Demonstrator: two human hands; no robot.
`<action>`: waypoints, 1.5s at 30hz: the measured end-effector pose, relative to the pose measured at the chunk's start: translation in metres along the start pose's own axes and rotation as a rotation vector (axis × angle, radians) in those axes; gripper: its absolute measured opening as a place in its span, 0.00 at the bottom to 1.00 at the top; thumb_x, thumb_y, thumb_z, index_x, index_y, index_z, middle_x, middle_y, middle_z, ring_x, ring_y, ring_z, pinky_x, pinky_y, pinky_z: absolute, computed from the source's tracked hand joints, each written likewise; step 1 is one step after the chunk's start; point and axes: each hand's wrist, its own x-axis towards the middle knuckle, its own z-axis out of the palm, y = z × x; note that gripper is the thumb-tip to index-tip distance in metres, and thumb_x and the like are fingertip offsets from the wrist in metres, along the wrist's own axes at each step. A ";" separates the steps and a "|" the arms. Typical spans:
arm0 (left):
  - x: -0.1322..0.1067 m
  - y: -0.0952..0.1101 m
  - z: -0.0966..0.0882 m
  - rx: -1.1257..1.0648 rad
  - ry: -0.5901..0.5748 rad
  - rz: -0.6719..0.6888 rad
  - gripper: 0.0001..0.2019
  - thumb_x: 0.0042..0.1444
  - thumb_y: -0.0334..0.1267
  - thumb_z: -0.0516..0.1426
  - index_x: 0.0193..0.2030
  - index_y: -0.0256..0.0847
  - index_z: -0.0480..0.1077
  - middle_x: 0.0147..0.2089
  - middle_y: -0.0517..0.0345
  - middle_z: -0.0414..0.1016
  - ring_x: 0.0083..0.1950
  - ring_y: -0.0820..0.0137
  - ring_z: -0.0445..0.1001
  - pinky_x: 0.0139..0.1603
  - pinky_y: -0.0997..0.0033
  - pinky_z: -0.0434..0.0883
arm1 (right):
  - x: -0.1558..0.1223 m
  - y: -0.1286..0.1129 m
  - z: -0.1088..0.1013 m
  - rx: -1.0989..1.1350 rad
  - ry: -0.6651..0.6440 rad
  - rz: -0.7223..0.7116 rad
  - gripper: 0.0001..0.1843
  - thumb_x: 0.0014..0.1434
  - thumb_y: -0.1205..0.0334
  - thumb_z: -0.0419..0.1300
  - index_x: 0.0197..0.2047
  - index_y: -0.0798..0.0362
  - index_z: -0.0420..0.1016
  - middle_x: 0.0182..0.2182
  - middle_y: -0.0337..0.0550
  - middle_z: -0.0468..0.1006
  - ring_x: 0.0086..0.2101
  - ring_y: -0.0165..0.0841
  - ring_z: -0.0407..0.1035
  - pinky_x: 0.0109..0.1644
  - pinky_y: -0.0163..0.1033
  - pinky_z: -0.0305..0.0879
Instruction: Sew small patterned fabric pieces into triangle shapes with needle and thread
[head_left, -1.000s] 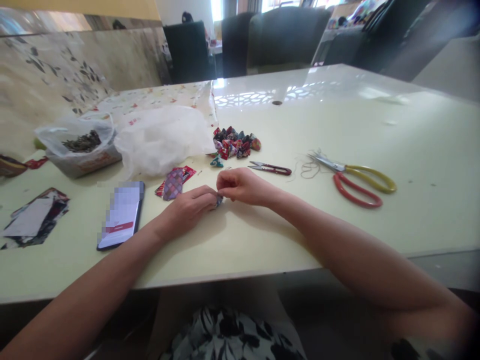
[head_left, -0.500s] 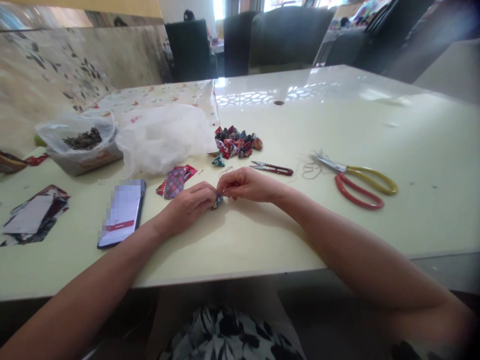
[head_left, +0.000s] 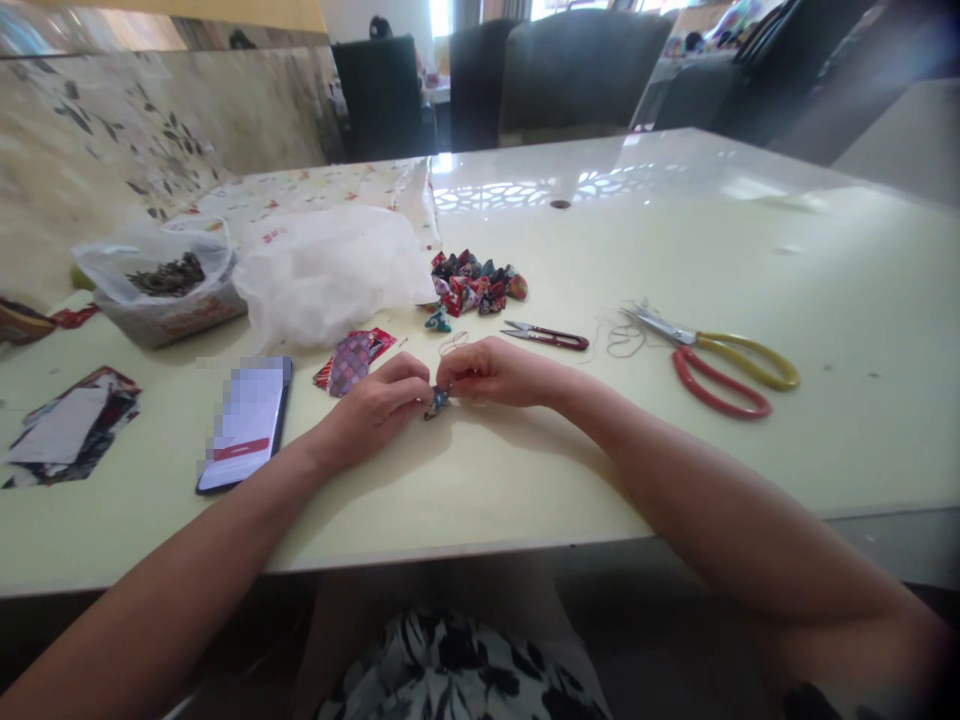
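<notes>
A small blue patterned fabric piece is pinched in the fingers of my left hand, low over the table. My right hand is closed, thumb and forefinger pressed together at the upper edge of that piece. What its fingertips hold is too small to make out. Just beyond the hands lie a loop of thread and a teal fabric piece. Behind them is a pile of small stuffed fabric pieces. Thread snips rest past my right hand.
Scissors with one red and one yellow handle lie at right beside tangled thread. To the left are fabric patches, a phone, a stack of fabric cutouts, a bag of white stuffing and a bag of dark bits.
My fingers have shifted slightly around the fabric piece, and a little more of it shows between the hands. The things on the table lie as before.
</notes>
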 end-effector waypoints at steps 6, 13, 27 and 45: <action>-0.002 -0.005 -0.002 -0.025 -0.033 -0.014 0.07 0.66 0.31 0.54 0.38 0.40 0.73 0.42 0.54 0.70 0.41 0.72 0.73 0.44 0.72 0.72 | -0.003 -0.005 -0.008 0.013 -0.039 0.015 0.10 0.60 0.69 0.55 0.40 0.55 0.77 0.34 0.39 0.76 0.32 0.26 0.64 0.38 0.32 0.59; -0.002 -0.007 -0.003 -0.061 -0.057 -0.010 0.08 0.67 0.32 0.53 0.39 0.40 0.73 0.43 0.52 0.72 0.43 0.71 0.73 0.45 0.72 0.72 | -0.004 -0.004 -0.009 0.051 -0.047 0.021 0.13 0.60 0.69 0.56 0.45 0.54 0.79 0.36 0.40 0.77 0.33 0.26 0.66 0.38 0.31 0.61; 0.001 0.001 -0.007 -0.020 -0.160 -0.038 0.10 0.68 0.30 0.50 0.36 0.39 0.70 0.40 0.54 0.71 0.40 0.71 0.72 0.43 0.72 0.69 | 0.000 -0.002 -0.006 -0.227 -0.110 -0.022 0.09 0.63 0.66 0.56 0.40 0.53 0.79 0.32 0.39 0.77 0.31 0.27 0.64 0.37 0.33 0.54; -0.001 0.004 -0.003 -0.110 -0.145 -0.036 0.07 0.67 0.29 0.52 0.38 0.39 0.69 0.40 0.53 0.74 0.39 0.71 0.72 0.42 0.73 0.69 | 0.000 -0.005 -0.005 -0.207 -0.082 -0.078 0.08 0.65 0.64 0.60 0.42 0.55 0.80 0.31 0.39 0.75 0.31 0.26 0.63 0.37 0.31 0.54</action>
